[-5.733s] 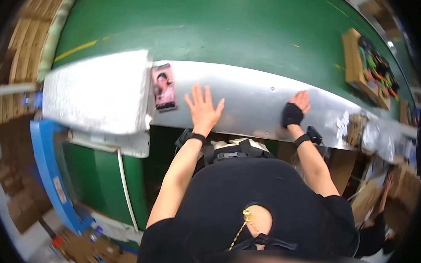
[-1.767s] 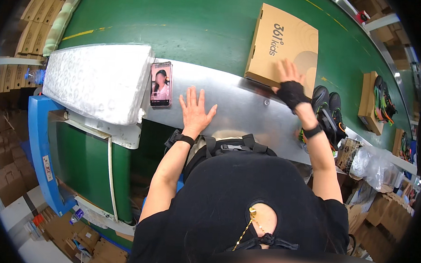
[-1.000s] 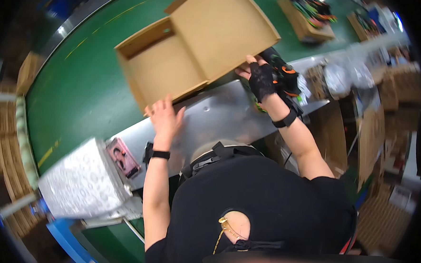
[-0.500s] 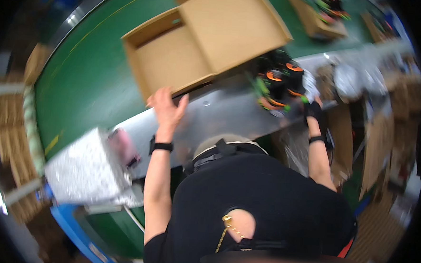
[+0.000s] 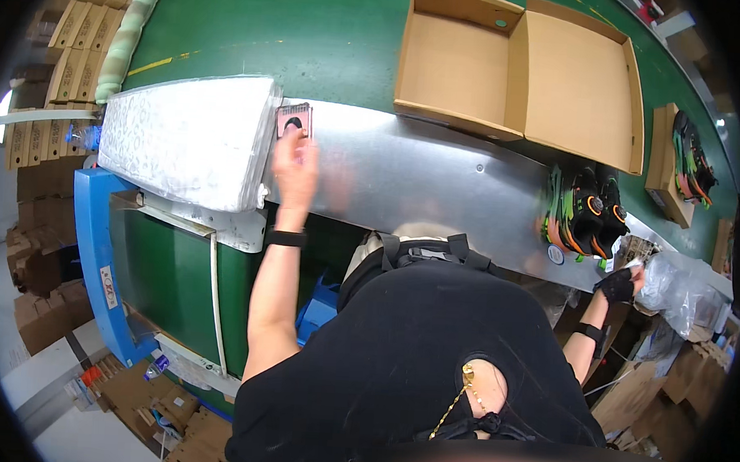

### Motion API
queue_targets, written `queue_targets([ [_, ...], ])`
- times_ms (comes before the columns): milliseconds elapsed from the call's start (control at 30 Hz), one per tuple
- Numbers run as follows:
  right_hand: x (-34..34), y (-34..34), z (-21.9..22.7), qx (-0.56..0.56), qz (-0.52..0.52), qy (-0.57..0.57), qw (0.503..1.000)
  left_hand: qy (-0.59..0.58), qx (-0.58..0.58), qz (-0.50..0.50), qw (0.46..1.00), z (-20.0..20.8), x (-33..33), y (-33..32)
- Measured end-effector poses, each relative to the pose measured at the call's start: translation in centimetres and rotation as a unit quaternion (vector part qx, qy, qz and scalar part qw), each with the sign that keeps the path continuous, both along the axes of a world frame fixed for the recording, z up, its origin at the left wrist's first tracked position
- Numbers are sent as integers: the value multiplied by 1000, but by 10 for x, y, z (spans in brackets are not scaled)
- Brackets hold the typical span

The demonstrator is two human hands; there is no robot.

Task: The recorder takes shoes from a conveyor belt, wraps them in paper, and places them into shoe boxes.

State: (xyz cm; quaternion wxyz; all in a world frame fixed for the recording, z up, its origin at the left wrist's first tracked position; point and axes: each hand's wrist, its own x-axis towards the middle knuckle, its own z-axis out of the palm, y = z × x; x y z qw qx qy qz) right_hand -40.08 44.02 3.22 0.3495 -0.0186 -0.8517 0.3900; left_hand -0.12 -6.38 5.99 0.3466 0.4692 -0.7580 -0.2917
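Left hand (image 5: 296, 175) from bare open box (image 5: 458, 64) to phone (image 5: 297, 112); grip of its fingers (image 5: 287, 145) and right hand's (image 5: 619, 284) unclear

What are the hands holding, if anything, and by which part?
That cannot be told: the left hand overlaps the smartphone at its near end; the right hand is at a small white item.

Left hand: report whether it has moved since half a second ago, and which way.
Yes. Judged against the metal strip, the left hand has moved left, from the near corner of the open cardboard box to the phone.
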Motion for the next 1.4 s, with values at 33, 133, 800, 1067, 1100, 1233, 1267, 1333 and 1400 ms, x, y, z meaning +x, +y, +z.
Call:
queue_targets([
  [33,-3,-21,24,-52,41,20,998,-15,-23,36,999,-3,23,-19],
  [133,-1,-92,74,-179,186,-23,966,-60,-60,120,989,-23,92,-76],
  [800,77,-359,6,445,606,-210,625,-255,-122,254,925,-4,197,-160],
  [1067,57,-345,-4,404,642,-194,622,189,-51,159,968,157,87,-117],
  [1100,63,-348,10,420,635,-201,616,261,18,96,961,166,60,-104],
  [1233,118,-373,100,259,753,-133,590,190,-2,-87,978,185,-46,-58],
  [1267,128,-379,123,186,792,-127,567,169,-17,-108,980,189,-69,-50],
  [1333,143,-384,148,46,798,-179,574,146,-2,-174,974,192,-121,-32],
  [1400,136,-392,149,-155,765,-239,578,143,23,-217,965,195,-158,-21],
])
